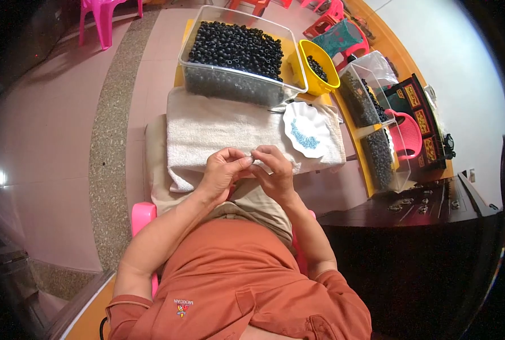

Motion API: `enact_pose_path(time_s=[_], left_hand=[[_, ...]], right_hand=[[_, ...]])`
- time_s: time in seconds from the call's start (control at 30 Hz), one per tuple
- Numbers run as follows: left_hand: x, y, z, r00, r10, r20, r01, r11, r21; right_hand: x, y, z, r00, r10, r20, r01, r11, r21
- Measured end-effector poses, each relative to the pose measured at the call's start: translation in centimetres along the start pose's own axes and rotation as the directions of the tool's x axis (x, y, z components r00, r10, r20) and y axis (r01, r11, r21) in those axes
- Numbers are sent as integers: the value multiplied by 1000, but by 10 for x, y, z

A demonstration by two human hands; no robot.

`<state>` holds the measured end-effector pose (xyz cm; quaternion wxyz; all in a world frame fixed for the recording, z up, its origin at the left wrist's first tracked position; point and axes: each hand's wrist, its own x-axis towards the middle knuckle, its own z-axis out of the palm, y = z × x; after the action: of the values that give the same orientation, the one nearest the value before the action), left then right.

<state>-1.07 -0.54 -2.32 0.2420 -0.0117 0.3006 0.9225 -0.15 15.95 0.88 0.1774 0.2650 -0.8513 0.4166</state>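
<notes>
The left hand [221, 170] and the right hand [272, 169] meet just below the centre of the view, over the person's lap. Fingertips of both are pressed together at the same spot, approx. where thumb and forefinger of each touch. They seem to pinch something very small between them, but it is too small to tell what it is.

Directly at 12 o'clock from the hands lies a white towel [229, 133], spread flat over the knees; its near edge is just beside the fingers. On the towel's right part, at about 1 o'clock from the hands, sits a white plate w/ wavy rim [298, 116], and on it a small heap of light blue beads [304, 137].

Further at 12 o'clock, touching the far edge of the towel, stands a clear plastic box [235, 85] filled w/ black beads [235, 48]. Next to it, at 1 o'clock, is a yellow bowl [309, 56] w/ some more black beads inside. At 2 o'clock, well apart from the hands, two more clear boxes [371, 124] stand in a row, also w/ dark beads. A pink stool [102, 14] is at 11 o'clock, far off on the floor.
</notes>
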Motion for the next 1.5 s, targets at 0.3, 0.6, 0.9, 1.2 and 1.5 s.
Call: enact_pose_path(time_s=[0.3,0.6,0.9,1.2,1.5], left_hand=[[-2,-3,0,999,48,14,-48,998,50],[0,-5,-1,999,38,-2,-38,994,98],[0,-2,1,998,60,-15,-56,984,166],[-2,-1,2,998,67,-14,-61,967,247],[0,-4,-3,1000,22,-23,-16,977,213]], right_hand=[[-5,3,1,1000,1,20,0,1000,-21],[-10,-3,5,999,32,-41,-32,999,6],[-5,-2,6,991,-106,-82,88,976,-201],[-5,-6,4,990,-62,-129,38,983,-180],[-9,6,3,994,-74,-79,59,983,-174]])
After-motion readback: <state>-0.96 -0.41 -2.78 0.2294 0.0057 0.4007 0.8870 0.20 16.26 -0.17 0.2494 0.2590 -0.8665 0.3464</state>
